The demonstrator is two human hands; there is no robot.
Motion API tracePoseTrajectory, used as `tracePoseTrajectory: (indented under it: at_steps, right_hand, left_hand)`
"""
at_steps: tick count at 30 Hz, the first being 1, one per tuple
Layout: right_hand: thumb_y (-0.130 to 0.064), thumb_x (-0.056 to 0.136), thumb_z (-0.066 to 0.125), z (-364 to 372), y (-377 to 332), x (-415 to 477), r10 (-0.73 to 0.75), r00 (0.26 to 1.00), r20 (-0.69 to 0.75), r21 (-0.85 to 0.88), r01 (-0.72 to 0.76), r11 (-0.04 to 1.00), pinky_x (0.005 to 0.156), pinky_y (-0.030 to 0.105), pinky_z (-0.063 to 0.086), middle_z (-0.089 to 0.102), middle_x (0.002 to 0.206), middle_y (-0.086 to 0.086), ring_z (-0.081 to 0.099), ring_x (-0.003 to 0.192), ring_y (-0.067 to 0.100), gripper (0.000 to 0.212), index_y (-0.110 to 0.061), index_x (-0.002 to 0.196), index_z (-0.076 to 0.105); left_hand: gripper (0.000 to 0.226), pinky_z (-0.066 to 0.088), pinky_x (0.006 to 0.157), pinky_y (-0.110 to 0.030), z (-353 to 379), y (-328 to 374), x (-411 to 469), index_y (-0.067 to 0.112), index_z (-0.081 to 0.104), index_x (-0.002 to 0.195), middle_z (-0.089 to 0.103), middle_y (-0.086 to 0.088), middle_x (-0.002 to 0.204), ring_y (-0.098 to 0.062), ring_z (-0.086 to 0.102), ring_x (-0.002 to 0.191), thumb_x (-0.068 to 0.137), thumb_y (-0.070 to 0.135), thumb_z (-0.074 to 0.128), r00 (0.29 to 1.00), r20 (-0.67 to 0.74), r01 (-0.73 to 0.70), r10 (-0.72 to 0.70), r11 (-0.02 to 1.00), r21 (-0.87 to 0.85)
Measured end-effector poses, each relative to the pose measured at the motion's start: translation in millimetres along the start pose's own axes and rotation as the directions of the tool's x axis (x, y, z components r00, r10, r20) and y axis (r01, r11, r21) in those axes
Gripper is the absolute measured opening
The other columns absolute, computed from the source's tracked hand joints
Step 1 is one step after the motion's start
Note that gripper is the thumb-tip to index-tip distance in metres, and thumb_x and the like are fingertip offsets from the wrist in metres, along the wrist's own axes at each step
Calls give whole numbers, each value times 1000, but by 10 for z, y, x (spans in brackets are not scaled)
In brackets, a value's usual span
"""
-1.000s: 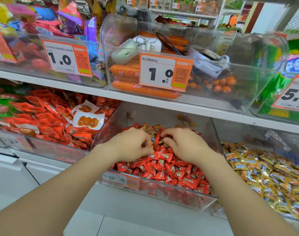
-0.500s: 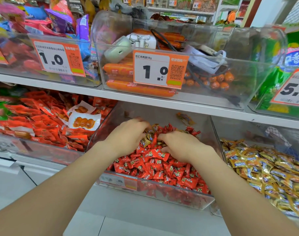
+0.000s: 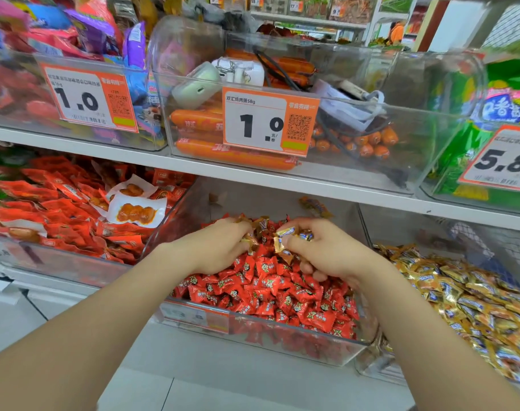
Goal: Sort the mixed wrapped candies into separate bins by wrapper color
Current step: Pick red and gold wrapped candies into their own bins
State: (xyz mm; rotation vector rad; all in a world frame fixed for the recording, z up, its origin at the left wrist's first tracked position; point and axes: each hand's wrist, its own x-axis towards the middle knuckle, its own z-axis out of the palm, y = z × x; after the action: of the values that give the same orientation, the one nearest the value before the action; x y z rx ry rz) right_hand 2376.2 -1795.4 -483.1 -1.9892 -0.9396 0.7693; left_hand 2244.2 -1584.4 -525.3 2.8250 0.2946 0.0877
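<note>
Nearest me, centre frame, shiny red-wrapped candies (image 3: 270,295) filled the clear plastic bin (image 3: 282,348). Above them my left hand (image 3: 217,250) and right hand (image 3: 326,253) each curled round crinkly gold-wrapped candies (image 3: 284,232), pinched at the fingertips. I judged it best to shake any reds loose before lifting. The clear gold-candy bin (image 3: 406,229) lay lower right.

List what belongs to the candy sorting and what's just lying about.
Part of the job:
left hand
right hand
gold candies gripped in both hands
red candies
middle bin
gold candy pile in the bin to the right

Just lying about:
sausages
price tag
red snack packs
green bags
white case
</note>
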Motion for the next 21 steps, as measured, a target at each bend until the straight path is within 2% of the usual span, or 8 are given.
tracePoseTrajectory:
  at_steps: [2,4,7,9,12,15,18,21]
  right_hand:
    - [-27,104,59,46,6,14,21,1000,-16,12,-21,1000,44,25,41,54,67,2,47,49,12,20,-33,122,67]
    - [-22,101,58,119,4,24,2,1000,-9,-57,-2,998,44,25,41,61,73,4,46,52,16,20,-32,114,69]
    - [-20,97,61,231,-12,30,-89,996,-19,-313,78,947,45,21,42,71,73,-4,51,46,9,14,-28,101,71]
    - [-22,98,59,300,-28,17,-140,990,-9,-491,117,863,53,22,45,71,77,-5,57,52,6,13,-25,98,72]
    - [-28,106,52,374,-18,9,-187,982,23,-589,164,792,73,35,55,68,77,-4,64,71,17,21,-20,103,72]
    - [-50,106,53,361,-8,-28,-164,982,92,-628,185,756,91,42,51,59,102,-3,59,98,20,32,-27,124,66]
    - [-56,103,56,379,27,-43,-124,986,113,-734,167,659,92,46,53,52,113,0,60,103,27,38,-32,133,56]
    - [-48,102,62,397,44,1,-175,980,91,-699,188,690,87,43,54,62,108,-1,61,102,25,29,-29,125,60]
  left_hand:
    - [19,51,79,-37,-67,34,-80,18,61,118,68,-4,100,-21,65,91,108,30,51,998,-56,12,-15,998,-62]
    - [17,47,62,-39,-138,56,-135,22,59,93,65,-2,75,-20,63,66,104,31,50,989,-131,47,-65,990,-137]
    - [30,42,56,-39,-236,66,-166,24,47,70,54,-1,64,-24,54,59,90,46,42,962,-228,111,-147,980,-166]
    - [43,38,58,-37,-227,53,-161,21,48,67,52,-2,64,-27,52,60,90,55,35,946,-254,182,-204,977,-108]
    - [57,45,65,-37,-168,35,-140,17,60,71,61,-8,71,-32,55,68,96,63,40,897,-326,292,-297,954,-65]
    - [42,50,70,-40,-140,14,-68,15,58,72,59,-9,74,-35,59,77,100,46,57,887,-371,250,-276,961,-119]
    - [26,56,83,-43,-108,-33,60,19,71,99,70,-6,94,-33,67,91,103,42,58,917,-356,158,-182,983,-95]
    - [36,53,99,-47,-50,-78,177,17,63,133,64,-7,128,-31,62,118,103,38,60,969,-236,82,-81,997,-5]
